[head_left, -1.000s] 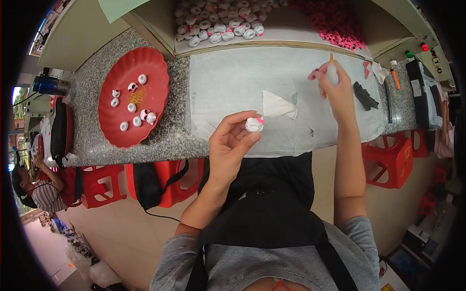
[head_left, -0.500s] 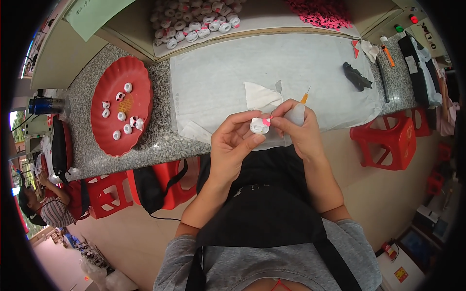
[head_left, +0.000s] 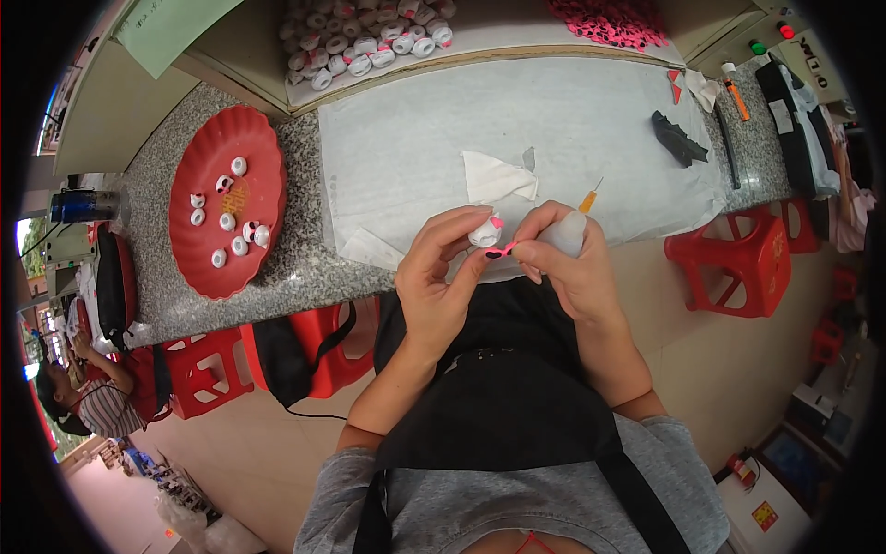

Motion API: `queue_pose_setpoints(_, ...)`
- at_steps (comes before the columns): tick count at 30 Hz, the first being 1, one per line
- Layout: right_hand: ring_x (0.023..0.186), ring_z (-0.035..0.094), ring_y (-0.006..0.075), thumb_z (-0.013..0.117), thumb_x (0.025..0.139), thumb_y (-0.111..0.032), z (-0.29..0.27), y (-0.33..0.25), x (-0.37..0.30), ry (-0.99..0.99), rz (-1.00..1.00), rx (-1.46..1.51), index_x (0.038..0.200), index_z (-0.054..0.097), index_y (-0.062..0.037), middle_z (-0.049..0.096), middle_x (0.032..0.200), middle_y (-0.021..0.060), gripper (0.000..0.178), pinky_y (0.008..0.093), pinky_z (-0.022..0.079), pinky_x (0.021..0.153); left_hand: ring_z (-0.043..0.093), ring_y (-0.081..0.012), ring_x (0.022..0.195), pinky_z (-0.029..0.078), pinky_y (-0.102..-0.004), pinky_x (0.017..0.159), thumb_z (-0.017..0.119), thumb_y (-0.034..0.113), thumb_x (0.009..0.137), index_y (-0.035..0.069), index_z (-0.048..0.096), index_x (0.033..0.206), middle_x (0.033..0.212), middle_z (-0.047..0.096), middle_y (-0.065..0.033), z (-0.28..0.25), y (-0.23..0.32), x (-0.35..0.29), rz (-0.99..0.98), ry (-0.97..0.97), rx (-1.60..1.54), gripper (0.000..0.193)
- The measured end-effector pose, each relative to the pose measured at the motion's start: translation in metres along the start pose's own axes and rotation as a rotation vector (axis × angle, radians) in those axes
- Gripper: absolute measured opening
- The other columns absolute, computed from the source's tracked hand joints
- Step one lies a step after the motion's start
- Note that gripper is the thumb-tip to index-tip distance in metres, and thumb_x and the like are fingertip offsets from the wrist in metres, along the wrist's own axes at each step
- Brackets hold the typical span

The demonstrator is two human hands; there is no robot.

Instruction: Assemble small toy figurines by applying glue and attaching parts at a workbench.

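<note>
My left hand [head_left: 432, 272] is closed on a small white figurine head [head_left: 484, 233] with a pink patch at its upper right. Just below it, a small pink-and-black piece [head_left: 499, 252] spans the gap between my left thumb and the fingertips of my right hand [head_left: 581, 277]. That right hand pinches the piece's pink end and also keeps a translucent squeeze bottle [head_left: 566, 234] against the palm. The bottle's orange needle tip [head_left: 588, 201] points up and away from me. Both hands are over the near edge of the paper-covered worktop.
White paper [head_left: 397, 138] covers the middle of the granite counter, with a folded white cloth [head_left: 496, 177] on it. To the left, a red scalloped plate [head_left: 189, 249] holds several white heads. Piles of white heads [head_left: 365, 42] and pink pieces [head_left: 609, 20] fill the shelf behind.
The white head has tilted in my left hand. The pink-and-black piece now shows below it, between both hands. My right hand and the bottle have shifted slightly, the needle leaning further right.
</note>
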State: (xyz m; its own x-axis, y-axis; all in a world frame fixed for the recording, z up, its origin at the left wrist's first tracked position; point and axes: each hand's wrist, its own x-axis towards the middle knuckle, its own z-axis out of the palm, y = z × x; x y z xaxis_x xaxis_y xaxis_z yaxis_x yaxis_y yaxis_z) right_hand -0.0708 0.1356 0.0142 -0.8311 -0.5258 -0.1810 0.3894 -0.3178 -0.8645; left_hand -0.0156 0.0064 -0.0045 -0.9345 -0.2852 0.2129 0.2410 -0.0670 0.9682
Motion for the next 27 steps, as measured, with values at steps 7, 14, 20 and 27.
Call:
queue_pose_setpoints(7, 0.05, 0.044, 0.0082, 0.058, 0.067, -0.002, -0.001, 0.004, 0.002, 0.002, 0.016, 0.019, 0.07, 0.048, -0.0009, 0.05, 0.063, 0.005, 0.011, 0.0194, 0.033, 0.043, 0.049, -0.0179, 0.091, 0.043, -0.0248, 0.073, 0.051, -0.011, 0.069, -0.004, 0.047, 0.098, 0.101, 0.047, -0.0155, 0.001, 0.001, 0.001, 0.04, -0.038, 0.076, 0.03)
queue_pose_setpoints(14, 0.05, 0.043, 0.0081, 0.058, 0.068, -0.003, -0.001, 0.006, 0.003, 0.032, 0.01, 0.012, 0.07, 0.048, -0.0016, 0.049, 0.063, 0.0042, 0.011, 0.019, 0.032, 0.043, 0.049, -0.0192, 0.092, 0.041, -0.0259, 0.076, 0.053, -0.01, 0.068, -0.004, 0.047, 0.098, 0.102, 0.047, -0.0166, 0.0, 0.001, 0.001, 0.057, -0.047, 0.054, 0.031)
queue_pose_setpoints(20, 0.053, 0.043, 0.0076, 0.059, 0.066, -0.001, -0.001, 0.011, 0.002, 0.032, -0.107, -0.124, 0.071, 0.047, -0.0021, 0.049, 0.065, 0.0041, 0.013, 0.0186, 0.033, 0.045, 0.048, -0.0153, 0.093, 0.039, -0.0234, 0.077, 0.055, -0.008, 0.068, -0.003, 0.049, 0.097, 0.101, 0.049, -0.0111, 0.0, 0.006, 0.001, -0.071, -0.016, -0.179, 0.03)
queue_pose_setpoints(27, 0.064, 0.047, 0.0077, 0.062, 0.06, 0.003, 0.002, 0.006, 0.001, -0.129, -0.167, -0.181, 0.087, 0.048, 0.0008, 0.052, 0.076, 0.0067, 0.031, 0.0174, 0.036, 0.05, 0.047, -0.0188, 0.095, 0.039, -0.026, 0.08, 0.052, -0.009, 0.07, -0.005, 0.049, 0.096, 0.101, 0.049, -0.0139, -0.005, 0.008, -0.003, -0.157, -0.086, -0.392, 0.027)
